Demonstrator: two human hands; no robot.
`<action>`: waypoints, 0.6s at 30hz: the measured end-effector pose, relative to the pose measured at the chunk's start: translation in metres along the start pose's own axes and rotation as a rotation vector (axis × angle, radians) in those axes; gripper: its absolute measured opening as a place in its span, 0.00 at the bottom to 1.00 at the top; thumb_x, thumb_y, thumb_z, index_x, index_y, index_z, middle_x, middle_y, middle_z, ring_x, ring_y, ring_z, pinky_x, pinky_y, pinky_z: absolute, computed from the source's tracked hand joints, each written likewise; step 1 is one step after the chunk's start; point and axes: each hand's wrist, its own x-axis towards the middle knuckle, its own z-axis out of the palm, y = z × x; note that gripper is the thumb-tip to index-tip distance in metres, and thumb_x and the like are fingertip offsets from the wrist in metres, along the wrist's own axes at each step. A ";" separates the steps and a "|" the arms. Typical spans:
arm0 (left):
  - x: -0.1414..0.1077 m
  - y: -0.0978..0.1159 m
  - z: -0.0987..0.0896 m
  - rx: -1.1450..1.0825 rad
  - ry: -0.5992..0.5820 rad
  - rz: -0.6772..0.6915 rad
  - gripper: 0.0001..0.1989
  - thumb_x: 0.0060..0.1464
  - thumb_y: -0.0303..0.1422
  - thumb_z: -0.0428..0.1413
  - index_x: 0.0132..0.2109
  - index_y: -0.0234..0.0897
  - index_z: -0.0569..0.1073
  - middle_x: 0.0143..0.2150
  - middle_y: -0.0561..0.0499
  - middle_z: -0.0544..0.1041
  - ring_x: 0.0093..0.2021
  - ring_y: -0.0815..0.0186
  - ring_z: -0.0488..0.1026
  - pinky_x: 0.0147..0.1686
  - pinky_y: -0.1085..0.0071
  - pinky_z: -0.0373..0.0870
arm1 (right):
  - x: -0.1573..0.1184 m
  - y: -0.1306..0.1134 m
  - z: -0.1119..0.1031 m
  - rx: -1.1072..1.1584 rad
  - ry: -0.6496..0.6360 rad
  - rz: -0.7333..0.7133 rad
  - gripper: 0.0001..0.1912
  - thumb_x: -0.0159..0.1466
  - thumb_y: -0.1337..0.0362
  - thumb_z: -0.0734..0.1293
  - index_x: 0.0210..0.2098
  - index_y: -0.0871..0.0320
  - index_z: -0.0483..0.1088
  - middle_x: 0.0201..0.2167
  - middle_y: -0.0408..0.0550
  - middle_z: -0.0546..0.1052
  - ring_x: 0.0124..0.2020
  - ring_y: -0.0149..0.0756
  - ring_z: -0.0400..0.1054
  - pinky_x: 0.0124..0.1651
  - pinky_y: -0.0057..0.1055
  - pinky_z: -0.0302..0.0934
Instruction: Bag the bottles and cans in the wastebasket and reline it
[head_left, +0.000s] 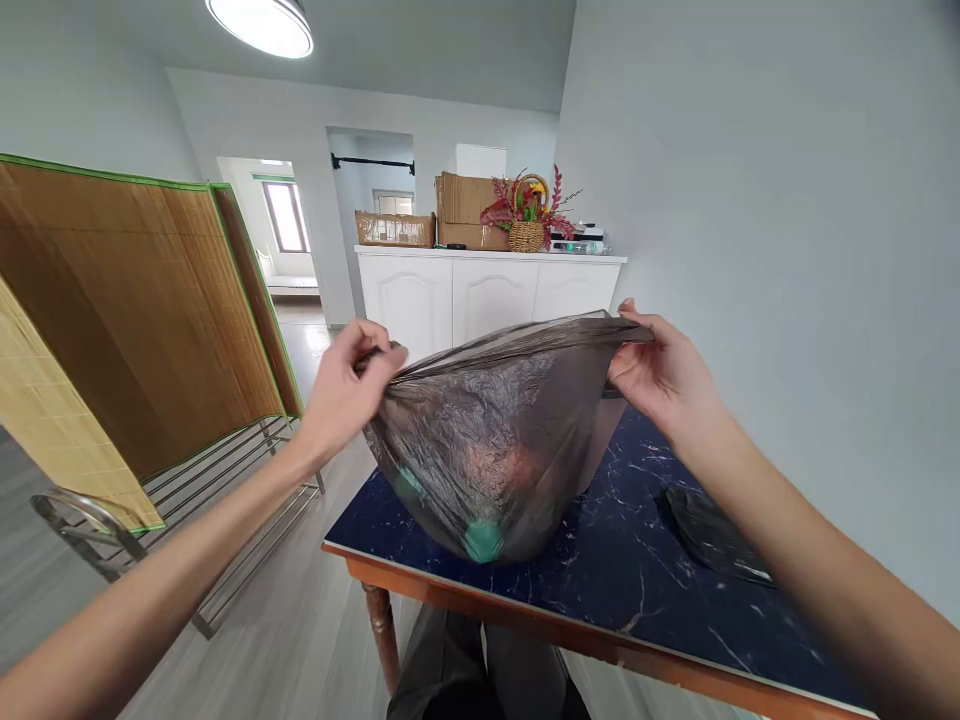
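A dark, see-through plastic bag (480, 420) is stretched wide between my two hands, its bottom at the front edge of the blue marble-patterned table (637, 560). Green and reddish things show faintly through the film, too blurred to name. My left hand (358, 375) pinches the bag's upper left corner. At the upper right corner, my right hand (660, 370) grips the rim between thumb and fingers. Behind the bag's right side stands a greyish bin-like container (602, 440), mostly hidden. A folded black plastic bag (716, 535) lies on the table beside my right forearm.
A bamboo mat (142, 320) hangs over a metal rack (240, 470) on the left. Beyond the table, a white cabinet (491, 290) carries cardboard boxes (461, 212) and a flower basket (526, 235). A wall (787, 230) rises on the right.
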 end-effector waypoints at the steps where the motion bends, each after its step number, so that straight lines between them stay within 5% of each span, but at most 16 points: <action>1: -0.004 -0.002 0.000 0.094 -0.068 0.044 0.14 0.44 0.28 0.72 0.32 0.41 0.74 0.27 0.56 0.68 0.28 0.68 0.59 0.28 0.74 0.57 | 0.000 0.003 0.002 0.011 -0.002 0.003 0.15 0.57 0.76 0.74 0.37 0.52 0.71 0.27 0.32 0.77 0.25 0.24 0.75 0.31 0.17 0.74; 4: -0.013 0.000 0.004 0.178 -0.211 0.125 0.15 0.45 0.33 0.73 0.37 0.42 0.76 0.33 0.54 0.73 0.33 0.65 0.65 0.34 0.72 0.61 | -0.004 0.013 0.013 0.019 -0.050 0.034 0.14 0.56 0.74 0.75 0.37 0.53 0.71 0.23 0.32 0.73 0.23 0.23 0.72 0.27 0.16 0.70; 7: -0.018 0.007 0.016 0.126 -0.276 0.093 0.16 0.52 0.39 0.69 0.45 0.42 0.74 0.30 0.57 0.68 0.31 0.66 0.63 0.32 0.72 0.59 | -0.014 0.027 0.032 -0.052 -0.139 0.066 0.14 0.56 0.69 0.77 0.38 0.52 0.71 0.23 0.32 0.71 0.23 0.24 0.69 0.28 0.19 0.68; 12: -0.021 0.012 0.048 0.155 -0.516 0.019 0.32 0.52 0.44 0.70 0.60 0.39 0.70 0.37 0.54 0.74 0.33 0.68 0.69 0.34 0.72 0.67 | -0.035 0.044 0.073 -0.465 -0.368 -0.057 0.10 0.63 0.61 0.75 0.43 0.52 0.75 0.25 0.35 0.72 0.26 0.30 0.68 0.32 0.28 0.65; 15: -0.023 0.006 0.058 0.285 -0.557 0.076 0.18 0.61 0.48 0.64 0.46 0.37 0.77 0.35 0.54 0.76 0.33 0.66 0.71 0.35 0.71 0.70 | -0.044 0.039 0.084 -0.683 -0.504 -0.200 0.08 0.68 0.57 0.72 0.45 0.52 0.76 0.23 0.35 0.70 0.27 0.30 0.68 0.35 0.29 0.64; 18: -0.024 -0.001 0.055 0.355 -0.543 0.125 0.18 0.69 0.45 0.56 0.36 0.36 0.77 0.29 0.55 0.72 0.30 0.67 0.68 0.31 0.72 0.67 | -0.051 0.030 0.075 -0.725 -0.518 -0.242 0.12 0.70 0.52 0.72 0.48 0.51 0.75 0.26 0.36 0.71 0.33 0.32 0.71 0.43 0.32 0.67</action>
